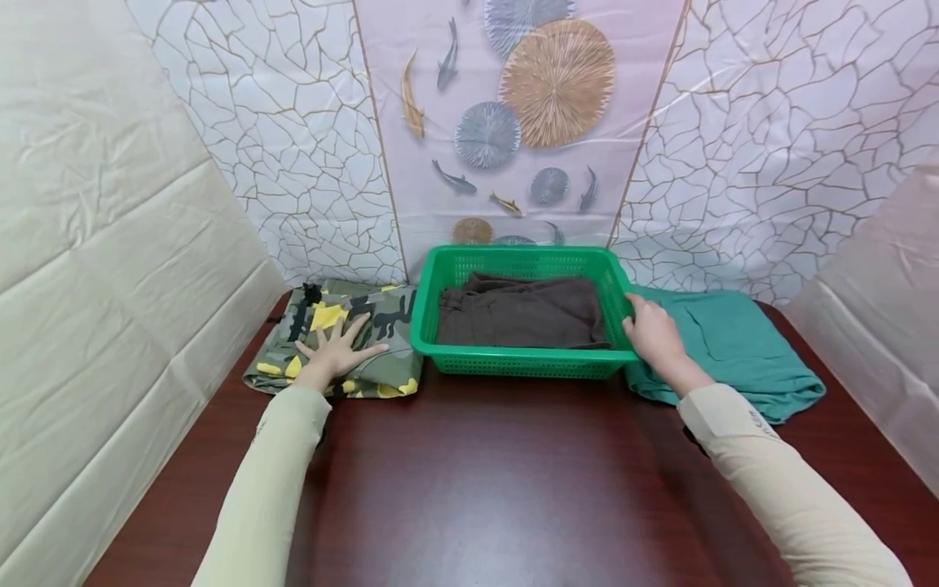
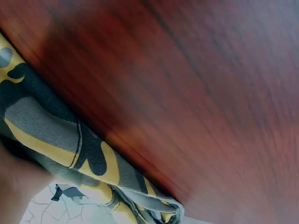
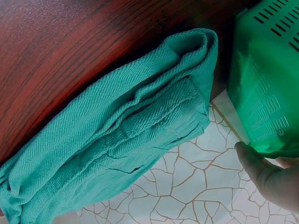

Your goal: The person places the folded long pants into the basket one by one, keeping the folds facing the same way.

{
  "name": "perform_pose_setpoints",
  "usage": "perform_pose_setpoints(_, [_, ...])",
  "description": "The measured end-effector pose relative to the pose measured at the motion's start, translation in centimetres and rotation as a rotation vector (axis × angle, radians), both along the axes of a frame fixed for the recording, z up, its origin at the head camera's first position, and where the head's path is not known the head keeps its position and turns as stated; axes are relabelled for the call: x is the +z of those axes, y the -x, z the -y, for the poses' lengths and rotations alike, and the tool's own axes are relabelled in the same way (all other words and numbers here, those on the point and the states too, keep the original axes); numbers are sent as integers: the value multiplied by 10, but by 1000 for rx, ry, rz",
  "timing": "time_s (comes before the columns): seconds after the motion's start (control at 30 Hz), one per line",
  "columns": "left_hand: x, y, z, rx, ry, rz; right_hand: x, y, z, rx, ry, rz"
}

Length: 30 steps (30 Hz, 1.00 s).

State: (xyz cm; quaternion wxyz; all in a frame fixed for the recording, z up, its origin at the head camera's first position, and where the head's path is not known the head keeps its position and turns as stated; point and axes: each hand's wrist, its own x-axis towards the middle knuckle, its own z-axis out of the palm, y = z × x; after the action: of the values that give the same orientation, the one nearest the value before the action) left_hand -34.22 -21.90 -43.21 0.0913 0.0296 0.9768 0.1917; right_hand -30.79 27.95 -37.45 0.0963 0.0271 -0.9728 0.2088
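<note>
In the head view, my left hand [image 1: 333,352] rests with spread fingers on a folded camouflage garment [image 1: 392,363] in grey, black and yellow. The left wrist view shows this garment's folded edge [image 2: 51,126] and only a blurred part of the hand. My right hand [image 1: 655,333] grips the right rim of a green plastic basket [image 1: 513,353]; the right wrist view shows its thumb and fingers at that rim. Inside the basket lies a folded dark brown garment [image 1: 524,314]. Under my right wrist, outside the basket, is a folded teal garment [image 1: 748,338], its layered edge seen close in the right wrist view.
The dark red-brown table [image 1: 491,473] stretches from the basket toward me. Behind the basket hangs a patterned backdrop [image 1: 315,147] with fish and round motifs. Pale cloth walls [image 1: 95,228] stand at the left and right.
</note>
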Motion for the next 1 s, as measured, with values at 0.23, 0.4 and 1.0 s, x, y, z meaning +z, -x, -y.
perform_pose_setpoints(0.23, [-9,-5,10,-22,-26,-7,-2,-2,1,13,3,5])
perform_pose_setpoints(0.4, [-7,-10,22,-64,-34,-15,-1,-2,2,-3,14,15])
perform_pose_setpoints(1.0, [-17,-57,46,-202,-84,-94,0,-2,1,-14,22,-2])
